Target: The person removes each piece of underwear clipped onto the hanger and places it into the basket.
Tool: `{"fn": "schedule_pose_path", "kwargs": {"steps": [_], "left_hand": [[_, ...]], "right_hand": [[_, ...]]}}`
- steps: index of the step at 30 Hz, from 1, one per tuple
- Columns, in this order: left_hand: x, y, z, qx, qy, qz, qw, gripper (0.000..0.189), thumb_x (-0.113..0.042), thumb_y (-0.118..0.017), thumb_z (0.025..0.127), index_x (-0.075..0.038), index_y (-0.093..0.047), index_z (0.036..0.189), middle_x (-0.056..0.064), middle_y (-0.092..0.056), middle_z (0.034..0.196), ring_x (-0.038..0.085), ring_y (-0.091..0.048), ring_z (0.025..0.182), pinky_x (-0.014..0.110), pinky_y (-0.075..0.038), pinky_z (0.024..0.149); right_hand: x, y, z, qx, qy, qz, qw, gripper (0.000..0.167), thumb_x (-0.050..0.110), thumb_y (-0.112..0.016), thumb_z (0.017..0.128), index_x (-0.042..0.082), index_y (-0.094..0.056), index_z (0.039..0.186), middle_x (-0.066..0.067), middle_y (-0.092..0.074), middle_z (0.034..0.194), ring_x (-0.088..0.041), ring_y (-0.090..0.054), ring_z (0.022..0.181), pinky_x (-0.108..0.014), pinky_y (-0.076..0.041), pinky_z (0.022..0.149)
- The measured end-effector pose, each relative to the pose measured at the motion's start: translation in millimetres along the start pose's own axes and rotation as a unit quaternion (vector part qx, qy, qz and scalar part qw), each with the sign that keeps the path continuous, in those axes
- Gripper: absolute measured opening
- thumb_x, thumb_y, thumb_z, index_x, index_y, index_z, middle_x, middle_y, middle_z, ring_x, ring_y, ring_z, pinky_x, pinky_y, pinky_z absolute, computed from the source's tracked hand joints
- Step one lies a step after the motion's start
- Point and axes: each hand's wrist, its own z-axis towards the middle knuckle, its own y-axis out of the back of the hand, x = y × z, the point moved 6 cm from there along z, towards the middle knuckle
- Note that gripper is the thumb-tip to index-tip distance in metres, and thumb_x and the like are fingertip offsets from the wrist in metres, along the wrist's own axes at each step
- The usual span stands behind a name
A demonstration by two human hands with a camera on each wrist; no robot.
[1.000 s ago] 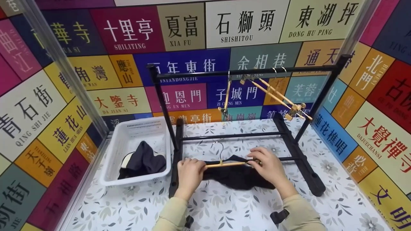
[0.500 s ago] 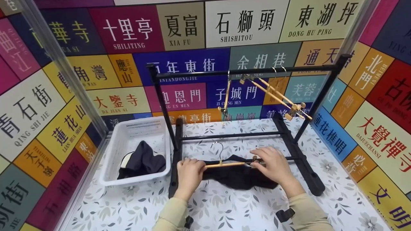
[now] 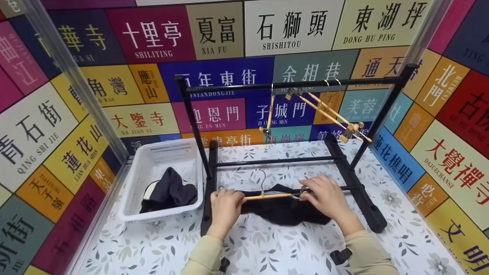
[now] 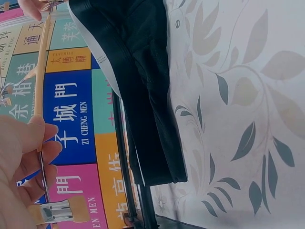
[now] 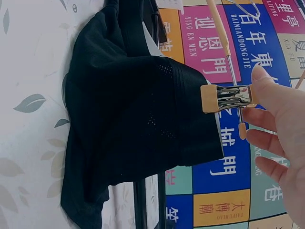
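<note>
My left hand (image 3: 225,210) pinches the metal rod at one end of a wooden clip hanger (image 3: 267,196), next to its left clip (image 4: 59,210). No cloth shows in that clip. With thumb and fingers, my right hand (image 3: 324,196) holds the handle end of the right clip (image 5: 228,98). That clip bites the waistband edge of a black garment (image 5: 138,114). In the left wrist view, the garment's other end hangs apart from the hanger. The hanger's hook (image 3: 261,177) points up. Part of the garment's lower side rests near the table.
A black rack (image 3: 294,84) stands behind my hands; its low bars run behind the garment. Several wooden clip hangers (image 3: 328,112) hang from its top bar. At left, a white basket (image 3: 126,214) holds dark clothing (image 3: 172,191). Printed panels surround the patterned table (image 3: 160,248).
My right hand has shifted slightly to the right along the hanger with the clip, then stayed nearly still. My left hand keeps its place.
</note>
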Motion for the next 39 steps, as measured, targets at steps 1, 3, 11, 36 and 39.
{"fn": "schedule_pose_path", "kwargs": {"steps": [1, 3, 11, 36, 39], "left_hand": [[-0.2, -0.3, 0.1, 0.000, -0.001, 0.000, 1.0000, 0.010, -0.026, -0.079, 0.079, -0.019, -0.072, 0.079, -0.004, -0.068, 0.077, 0.023, -0.059, 0.074, 0.046, -0.039, 0.075], [0.1, -0.5, -0.2, -0.001, -0.001, 0.001, 1.0000, 0.010, -0.026, -0.079, 0.079, -0.019, -0.072, 0.079, -0.003, -0.068, 0.076, 0.023, -0.059, 0.074, 0.046, -0.039, 0.075], [-0.1, -0.8, 0.2, 0.000, -0.002, 0.002, 1.0000, 0.010, -0.025, -0.079, 0.079, -0.019, -0.072, 0.079, -0.003, -0.067, 0.076, 0.024, -0.058, 0.074, 0.048, -0.040, 0.076], [7.5, -0.1, 1.2, 0.006, 0.020, 0.003, 0.9998, 0.009, -0.027, -0.078, 0.082, -0.020, -0.073, 0.081, -0.004, -0.068, 0.077, 0.023, -0.058, 0.075, 0.047, -0.038, 0.077], [8.0, 0.3, 1.9, 0.007, 0.022, 0.003, 0.9997, 0.009, -0.027, -0.078, 0.083, -0.020, -0.073, 0.081, -0.004, -0.068, 0.078, 0.023, -0.057, 0.075, 0.046, -0.038, 0.077]], "right_hand": [[-0.4, -0.1, -0.2, 0.001, 0.001, 0.001, 1.0000, 0.042, 0.031, -0.081, 0.079, 0.012, -0.070, 0.115, -0.004, -0.070, 0.102, -0.030, -0.061, 0.097, -0.053, -0.048, 0.088], [-0.6, -0.4, -0.4, 0.003, 0.004, 0.002, 1.0000, 0.039, 0.027, -0.080, 0.080, 0.012, -0.070, 0.114, -0.005, -0.070, 0.103, -0.031, -0.062, 0.097, -0.053, -0.047, 0.089], [0.1, -1.5, 0.5, 0.003, 0.003, 0.009, 1.0000, 0.029, 0.018, -0.082, 0.078, 0.012, -0.071, 0.104, -0.004, -0.070, 0.099, -0.030, -0.063, 0.095, -0.052, -0.047, 0.089], [4.0, -0.7, 14.1, -0.006, -0.043, 0.023, 0.9988, 0.026, 0.020, -0.085, 0.074, 0.015, -0.071, 0.095, 0.000, -0.072, 0.093, -0.028, -0.062, 0.087, -0.048, -0.046, 0.074], [3.8, -0.2, 15.9, -0.009, -0.043, 0.019, 0.9989, 0.026, 0.021, -0.085, 0.073, 0.016, -0.071, 0.093, 0.001, -0.071, 0.092, -0.027, -0.062, 0.087, -0.048, -0.046, 0.073]]}}
